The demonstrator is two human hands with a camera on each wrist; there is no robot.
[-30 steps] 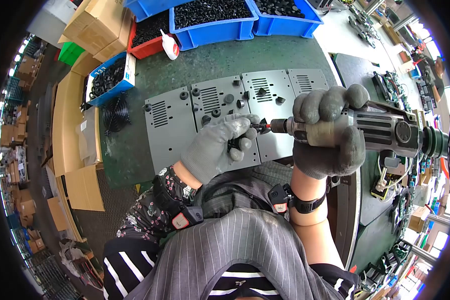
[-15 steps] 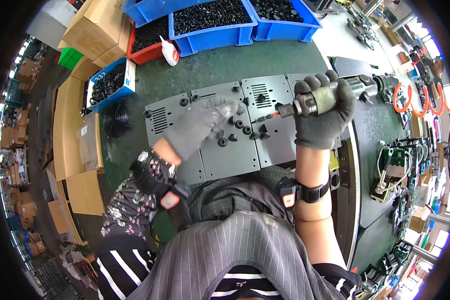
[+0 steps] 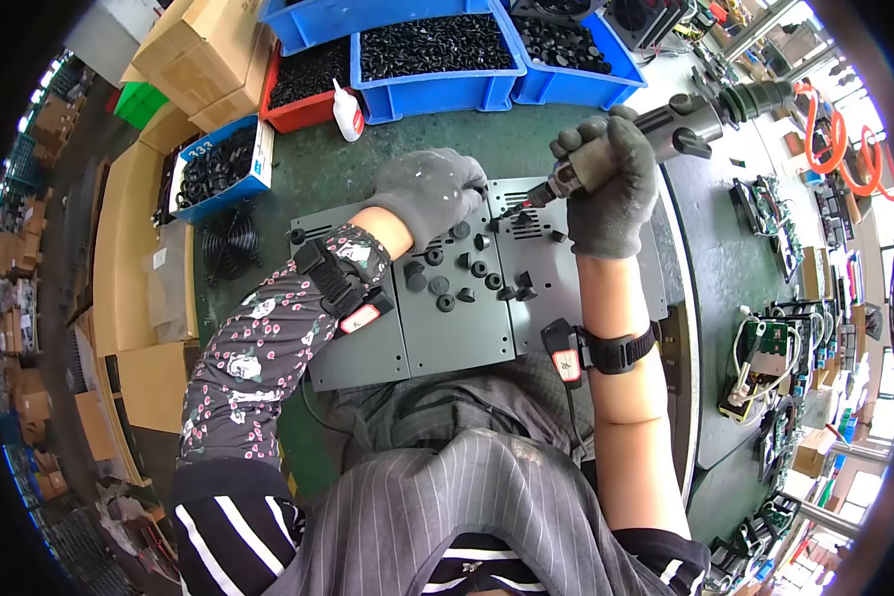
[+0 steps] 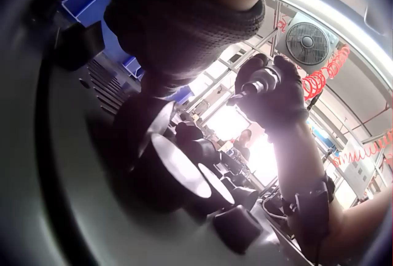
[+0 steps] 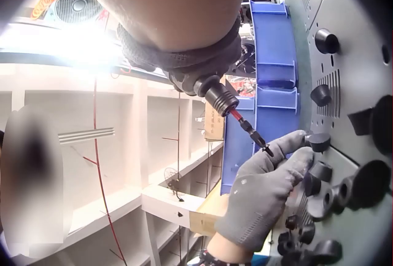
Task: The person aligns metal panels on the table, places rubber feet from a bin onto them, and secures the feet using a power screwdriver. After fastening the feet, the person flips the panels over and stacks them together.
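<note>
My gloved left hand (image 3: 432, 189) is at the far edge of the grey metal panels (image 3: 358, 348). Its thumb and forefinger pinch a black rubber foot (image 5: 317, 142) against the panel surface, as the right wrist view shows. In my gloved right hand (image 3: 611, 194) is a power screwdriver (image 3: 680, 129), gripped around its body. Its bit (image 5: 253, 132), with a red section, points toward the left hand's fingertips and stands a little apart from them. More black rubber feet (image 3: 439, 285) lie scattered over the middle panels, close below the left hand.
Blue bins (image 3: 437, 94) and a red bin (image 3: 308, 111) of small black parts line the back. A white bottle (image 3: 348, 114) stands before them. At left are a box of black rings (image 3: 219, 169) and a fan grille (image 3: 230, 238). An orange coiled hose (image 3: 834, 144) trails from the screwdriver.
The left hand has left the bit's tip and moved to the panels' far edge, pinching a rubber foot. The right hand has swung the screwdriver up and back, its bit now angled down left.
</note>
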